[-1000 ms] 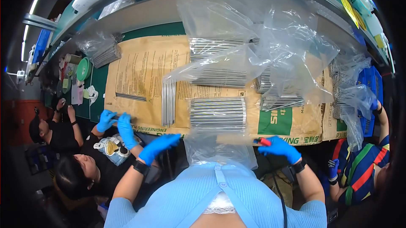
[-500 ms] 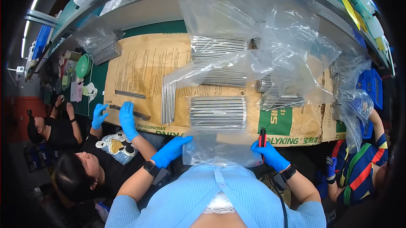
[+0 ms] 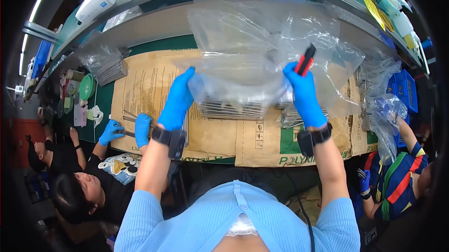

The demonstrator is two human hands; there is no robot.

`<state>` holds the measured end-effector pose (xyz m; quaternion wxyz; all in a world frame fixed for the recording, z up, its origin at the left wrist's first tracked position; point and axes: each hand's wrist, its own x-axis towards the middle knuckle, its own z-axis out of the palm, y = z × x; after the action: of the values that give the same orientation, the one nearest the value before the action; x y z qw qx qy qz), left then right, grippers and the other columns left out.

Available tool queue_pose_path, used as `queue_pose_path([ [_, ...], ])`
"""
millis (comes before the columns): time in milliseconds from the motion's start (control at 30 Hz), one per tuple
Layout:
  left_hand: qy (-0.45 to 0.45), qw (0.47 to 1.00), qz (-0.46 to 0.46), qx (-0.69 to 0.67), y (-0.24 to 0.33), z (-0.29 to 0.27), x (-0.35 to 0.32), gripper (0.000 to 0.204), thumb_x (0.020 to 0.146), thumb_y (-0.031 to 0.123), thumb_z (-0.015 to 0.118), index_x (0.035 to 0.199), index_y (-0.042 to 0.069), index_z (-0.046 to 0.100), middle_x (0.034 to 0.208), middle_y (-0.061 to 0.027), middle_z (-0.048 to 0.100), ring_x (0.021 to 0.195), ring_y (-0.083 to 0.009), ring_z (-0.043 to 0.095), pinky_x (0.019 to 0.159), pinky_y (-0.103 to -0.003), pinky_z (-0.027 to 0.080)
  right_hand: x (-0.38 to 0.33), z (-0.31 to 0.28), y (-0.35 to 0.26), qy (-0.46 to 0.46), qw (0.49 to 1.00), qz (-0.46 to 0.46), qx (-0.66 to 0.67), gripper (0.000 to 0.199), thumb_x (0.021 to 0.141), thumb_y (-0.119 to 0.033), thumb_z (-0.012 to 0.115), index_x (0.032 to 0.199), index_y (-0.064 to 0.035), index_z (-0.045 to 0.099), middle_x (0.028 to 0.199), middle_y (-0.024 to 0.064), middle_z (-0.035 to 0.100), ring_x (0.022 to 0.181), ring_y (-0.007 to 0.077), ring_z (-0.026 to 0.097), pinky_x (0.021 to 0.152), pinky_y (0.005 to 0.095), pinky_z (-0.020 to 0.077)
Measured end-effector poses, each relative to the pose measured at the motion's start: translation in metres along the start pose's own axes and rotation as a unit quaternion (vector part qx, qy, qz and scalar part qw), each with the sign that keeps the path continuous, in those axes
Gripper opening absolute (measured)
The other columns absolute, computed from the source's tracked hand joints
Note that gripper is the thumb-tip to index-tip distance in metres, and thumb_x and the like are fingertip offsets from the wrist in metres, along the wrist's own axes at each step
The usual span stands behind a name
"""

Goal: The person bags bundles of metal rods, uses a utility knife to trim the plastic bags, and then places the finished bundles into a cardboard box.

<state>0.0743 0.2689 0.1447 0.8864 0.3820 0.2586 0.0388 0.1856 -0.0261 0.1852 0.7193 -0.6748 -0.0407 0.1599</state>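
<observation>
My left hand (image 3: 177, 100), in a blue glove, is closed on the left edge of a clear plastic bag (image 3: 238, 86). My right hand (image 3: 305, 96), also blue-gloved, grips a red-and-black utility knife (image 3: 305, 60) that points up and away. Its fingers are also at the right side of the bag, though the exact hold on the film is hard to make out. Blurred film stretches between both hands. Below it shows a row of thin metal rods (image 3: 231, 110); whether these are inside this bag or under it I cannot tell.
Brown printed paper (image 3: 210, 139) covers the green bench. More bagged rods (image 3: 112, 70) lie at the far left, others (image 3: 369, 93) at the right by blue bins (image 3: 406, 90). A co-worker's gloved hands (image 3: 140, 128) handle a dark strip at left. A shelf (image 3: 154, 1) crosses behind.
Both my hands have moved forward from the bench's front edge, carrying the plastic bag away from me over the other bags. The knife has gone along in my right hand.
</observation>
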Motion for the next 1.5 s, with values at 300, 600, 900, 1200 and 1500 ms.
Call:
queue_pose_path([
  [300, -0.111, 0.992, 0.024, -0.051, -0.028, -0.028, -0.03, 0.054, 0.09, 0.041, 0.039, 0.126, 0.001, 0.036, 0.129, -0.0156, 0.04, 0.12, -0.0283, 0.038, 0.097, -0.043, 0.032, 0.016, -0.02, 0.033, -0.015, 0.991, 0.043, 0.123, 0.027, 0.082, -0.017, 0.056, 0.105, -0.0024, 0.055, 0.078, 0.0049, 0.058, 0.067, 0.0135, 0.054, 0.061, 0.0255, 0.0437],
  [600, 0.173, 0.979, -0.103, -0.024, -0.14, -0.144, -0.139, 0.033, 0.088, 0.028, 0.047, 0.109, 0.003, 0.051, 0.119, -0.0132, 0.051, 0.11, -0.0263, 0.047, 0.093, -0.037, 0.036, -0.09, -0.08, 0.091, -0.176, 0.979, 0.102, -0.033, 0.042, 0.083, -0.02, 0.058, 0.12, -0.0015, 0.047, 0.099, 0.0111, 0.062, 0.084, 0.0144, 0.06, 0.074, 0.026, 0.0462],
  [900, 0.117, 0.989, -0.076, 0.043, -0.123, -0.112, -0.147, 0.026, 0.087, 0.024, 0.048, 0.099, 0.002, 0.054, 0.107, -0.0139, 0.057, 0.101, -0.0244, 0.053, 0.084, -0.035, 0.041, -0.201, -0.132, 0.127, -0.062, 0.981, 0.104, -0.151, 0.033, 0.079, -0.016, 0.063, 0.108, 0.0002, 0.058, 0.091, 0.007, 0.064, 0.08, 0.0095, 0.058, 0.072, 0.0236, 0.0462],
  [1200, 0.001, 0.991, -0.048, 0.126, -0.108, -0.091, -0.217, 0.024, 0.085, 0.024, 0.053, 0.093, 0.003, 0.058, 0.099, -0.0131, 0.061, 0.091, -0.0243, 0.058, 0.08, -0.036, 0.044, -0.307, -0.109, 0.133, 0.055, 0.989, 0.03, -0.135, 0.033, 0.078, -0.017, 0.064, 0.106, -0.0002, 0.058, 0.086, 0.0108, 0.065, 0.076, 0.0094, 0.058, 0.07, 0.0252, 0.0465],
  [1500, 0.041, 0.998, -0.044, 0.009, -0.124, -0.237, -0.335, 0.022, 0.086, 0.023, 0.052, 0.095, 0.004, 0.059, 0.096, -0.0121, 0.062, 0.091, -0.0242, 0.058, 0.082, -0.036, 0.044, -0.437, -0.045, 0.139, 0.027, 0.987, 0.014, -0.155, 0.032, 0.078, -0.012, 0.064, 0.107, 0.0001, 0.058, 0.088, 0.008, 0.065, 0.08, 0.0105, 0.059, 0.072, 0.025, 0.0473],
])
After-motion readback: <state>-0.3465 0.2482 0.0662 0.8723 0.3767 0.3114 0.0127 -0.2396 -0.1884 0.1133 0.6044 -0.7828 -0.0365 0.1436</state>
